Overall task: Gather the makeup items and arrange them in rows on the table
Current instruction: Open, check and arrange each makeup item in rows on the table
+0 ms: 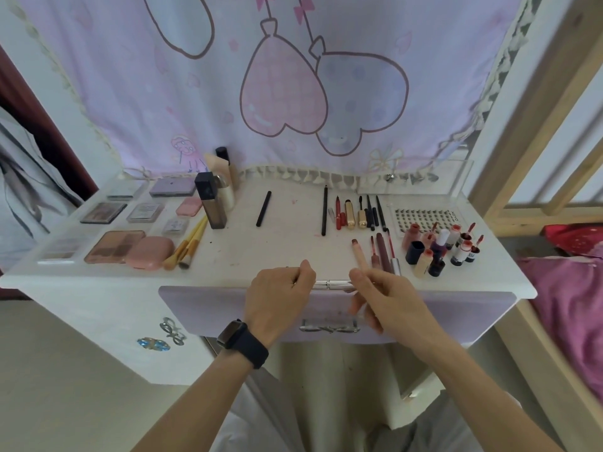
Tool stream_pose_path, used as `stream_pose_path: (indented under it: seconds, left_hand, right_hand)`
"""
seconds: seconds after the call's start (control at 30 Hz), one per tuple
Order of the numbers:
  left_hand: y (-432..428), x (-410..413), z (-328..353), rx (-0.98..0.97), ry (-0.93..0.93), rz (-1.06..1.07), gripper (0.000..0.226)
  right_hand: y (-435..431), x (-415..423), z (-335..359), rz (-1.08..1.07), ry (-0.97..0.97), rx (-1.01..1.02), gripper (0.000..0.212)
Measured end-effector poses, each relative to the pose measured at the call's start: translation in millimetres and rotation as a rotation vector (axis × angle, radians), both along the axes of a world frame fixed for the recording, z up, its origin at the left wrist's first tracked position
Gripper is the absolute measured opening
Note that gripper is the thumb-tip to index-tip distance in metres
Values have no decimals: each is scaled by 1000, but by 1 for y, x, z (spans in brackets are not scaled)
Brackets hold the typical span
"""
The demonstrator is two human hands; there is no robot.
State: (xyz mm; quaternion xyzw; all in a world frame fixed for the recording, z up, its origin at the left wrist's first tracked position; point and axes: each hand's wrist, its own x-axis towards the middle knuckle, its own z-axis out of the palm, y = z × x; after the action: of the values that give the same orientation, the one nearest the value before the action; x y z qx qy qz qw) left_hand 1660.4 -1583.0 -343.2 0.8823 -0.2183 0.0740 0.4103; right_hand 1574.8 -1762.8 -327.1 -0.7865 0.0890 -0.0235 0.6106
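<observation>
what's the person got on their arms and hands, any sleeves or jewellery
No sleeves are in view. The left hand has a black watch at the wrist, with a dark rectangular screen and a wide strap. The right hand shows no rings or bands.

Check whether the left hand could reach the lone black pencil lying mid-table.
Probably yes: bare tabletop lies between the left hand and the black pencil, though that hand now grips the silver tube with the right hand.

Curtain [359, 44] was noted lilac, printed with pink and lavender hearts outlined dark. Table [261, 243] was recorded white, drawer [228, 308] lilac. Compact [150, 252] pink, brushes [192, 243] yellow-handled, tube [329, 283] silver, watch [243, 342] black, bedding [567, 305] magenta.
</observation>
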Motion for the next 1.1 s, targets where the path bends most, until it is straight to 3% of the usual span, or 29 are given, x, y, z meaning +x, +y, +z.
stream_pose_path:
  seconds: [0.13,0.23,0.37,0.43,0.57,0.73,0.93,1.1]
  left_hand:
    - [-1,1,0,8,17,4,62]
    - [-2,4,2,15,33,11,59]
    - [-4,4,5,16,26,7,59]
    - [-4,4,6,31,25,6,60]
    - [-4,5,5,45,37,16,59]
    - [-7,3,5,44,25,7,60]
    - [-1,7,2,17,50,5,59]
    - [6,11,1,-35,121,18,54]
  right_hand:
    - [-4,2,-6,8,-46,16,7]
    - [-3,4,-2,17,-46,35,9]
    - [0,5,4,-6,38,7,50]
    - [-1,6,3,-32,29,-4,46]
    - [-8,5,-3,21,-31,36,4]
    - [-5,3,4,-9,22,25,39]
    - [-12,-3,2,-65,-127,7,8]
    - [-14,-7,2,-48,-219,-85,23]
